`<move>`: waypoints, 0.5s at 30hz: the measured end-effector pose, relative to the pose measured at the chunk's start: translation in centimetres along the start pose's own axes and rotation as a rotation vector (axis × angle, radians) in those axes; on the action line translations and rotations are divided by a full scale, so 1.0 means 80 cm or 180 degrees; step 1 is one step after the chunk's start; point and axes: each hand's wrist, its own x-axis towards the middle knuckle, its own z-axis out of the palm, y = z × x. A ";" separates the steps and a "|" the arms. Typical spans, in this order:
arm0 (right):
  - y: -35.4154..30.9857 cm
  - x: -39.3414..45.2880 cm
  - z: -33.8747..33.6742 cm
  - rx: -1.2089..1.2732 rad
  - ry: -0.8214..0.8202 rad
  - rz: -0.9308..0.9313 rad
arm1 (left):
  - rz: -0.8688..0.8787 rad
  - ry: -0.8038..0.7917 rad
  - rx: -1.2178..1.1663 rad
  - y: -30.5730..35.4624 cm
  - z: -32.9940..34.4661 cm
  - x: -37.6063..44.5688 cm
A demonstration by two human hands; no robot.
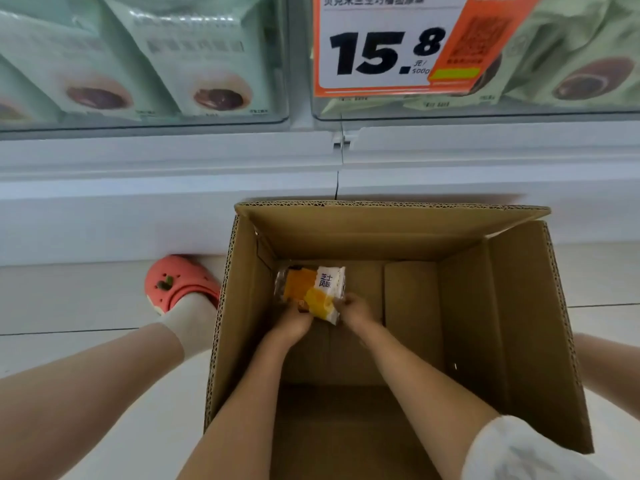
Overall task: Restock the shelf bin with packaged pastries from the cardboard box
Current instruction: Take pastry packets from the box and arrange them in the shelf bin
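Reaching deep into the cardboard box [485, 306], left hand [294, 322] and right hand [356, 311] both pinch the last pastry packet [311, 289] near its 12 o'clock wall; slick wrapper could slip, dropping back.

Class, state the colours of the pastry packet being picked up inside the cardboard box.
Head view: the pastry packet is orange and yellow, with a white panel bearing dark lettering.

An orange-and-white price sign [381, 46] reading 15.8 hangs on a clear bin front; a coral-pink clog (over a white sock) [180, 284] stands on the pale tiled floor [69, 296].
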 end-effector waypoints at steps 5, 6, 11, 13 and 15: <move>-0.005 -0.036 -0.025 -0.0080 0.0372 -0.1039 | -0.0352 0.0758 -0.0348 0.000 -0.009 -0.009; -0.007 -0.044 -0.036 -0.0096 0.0295 -0.1168 | -0.0431 0.0874 -0.0387 0.001 -0.012 -0.011; -0.020 -0.104 -0.113 0.0201 -0.0551 -0.1196 | -0.0251 0.0684 -0.1268 0.022 -0.016 -0.029; -0.018 -0.132 -0.137 0.0534 -0.0865 -0.1223 | -0.0067 0.0316 -0.1716 0.033 -0.010 -0.045; -0.011 -0.152 -0.151 0.0817 -0.0925 -0.1231 | 0.0186 0.0138 -0.1976 0.048 -0.004 -0.062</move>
